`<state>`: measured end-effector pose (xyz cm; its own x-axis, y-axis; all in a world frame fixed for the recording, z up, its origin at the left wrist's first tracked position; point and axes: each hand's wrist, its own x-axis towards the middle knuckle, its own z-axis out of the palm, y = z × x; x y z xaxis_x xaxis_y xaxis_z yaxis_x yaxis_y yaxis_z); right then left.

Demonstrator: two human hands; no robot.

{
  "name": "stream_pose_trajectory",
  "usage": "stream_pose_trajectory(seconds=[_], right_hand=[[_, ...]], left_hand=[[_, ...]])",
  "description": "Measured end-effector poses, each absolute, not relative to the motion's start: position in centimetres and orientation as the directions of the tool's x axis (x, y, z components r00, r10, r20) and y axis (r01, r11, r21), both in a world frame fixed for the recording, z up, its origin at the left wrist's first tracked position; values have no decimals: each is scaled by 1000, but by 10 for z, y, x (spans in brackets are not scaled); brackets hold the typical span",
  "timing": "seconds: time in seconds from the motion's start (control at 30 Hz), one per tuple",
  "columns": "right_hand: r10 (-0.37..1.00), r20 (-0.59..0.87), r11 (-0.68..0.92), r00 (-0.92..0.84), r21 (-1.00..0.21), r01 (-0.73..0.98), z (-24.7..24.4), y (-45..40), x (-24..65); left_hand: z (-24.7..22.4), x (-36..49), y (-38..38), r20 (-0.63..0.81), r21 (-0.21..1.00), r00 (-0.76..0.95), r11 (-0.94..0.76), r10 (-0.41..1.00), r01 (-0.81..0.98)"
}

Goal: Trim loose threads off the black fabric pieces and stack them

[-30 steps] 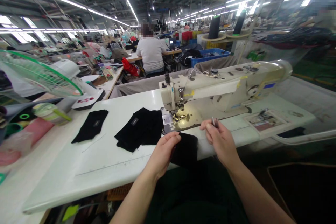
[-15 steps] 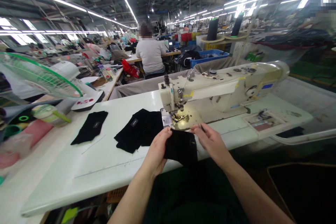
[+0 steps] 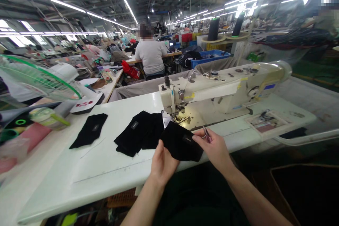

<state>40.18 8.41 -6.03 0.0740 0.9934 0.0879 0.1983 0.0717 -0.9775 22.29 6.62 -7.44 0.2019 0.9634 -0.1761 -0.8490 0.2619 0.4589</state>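
Note:
Between my hands is a black fabric piece (image 3: 177,145) with a small dark label near its right side. My left hand (image 3: 162,160) supports it from below and at its left edge, thumb on top. My right hand (image 3: 213,148) pinches its right edge near the label and also holds small thread snips (image 3: 207,135), their blades pointing up. Just behind the fabric stands the white sewing machine (image 3: 212,93), its lit needle area close to the cloth. Left of my hands lies a pile of black fabric pieces (image 3: 140,132), the top one labelled. Farther left is another black labelled stack (image 3: 90,130).
A fan with a green rim (image 3: 45,77) stands at the left, near a pink roll (image 3: 37,136). A small tray (image 3: 267,123) sits on the table's right end. Thread cones (image 3: 213,30) rise behind the machine. A person in a light shirt (image 3: 150,56) sits ahead.
The fabric piece has been turned and raised so its label faces up. My left hand has shifted beneath it, and the snips in my right hand now show clearly.

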Motion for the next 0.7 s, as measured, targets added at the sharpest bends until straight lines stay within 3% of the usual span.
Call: stream_pose_trajectory(seconds=[0.1,0.2,0.47,0.6,0.7], right_hand=[[995,83,71,47,-974,214,-62,83,400],[994,80,61,75,-973,224,-65,85,403],[962,95,23,256,-962,271,-66,94,425],[974,128,78,185,-963,257,-66,91,425],[997,64,54,34,-969,240,-71,86,420]], left_hand=[[-76,238,64,-317,512,142,296,938,-807],[-71,242,68,-417,484,149,358,897,-799],[-73,225,72,-424,406,183,366,887,-837],[-72,221,74,-425,388,196,374,884,-842],[-70,220,76,-439,381,204,387,875,-840]])
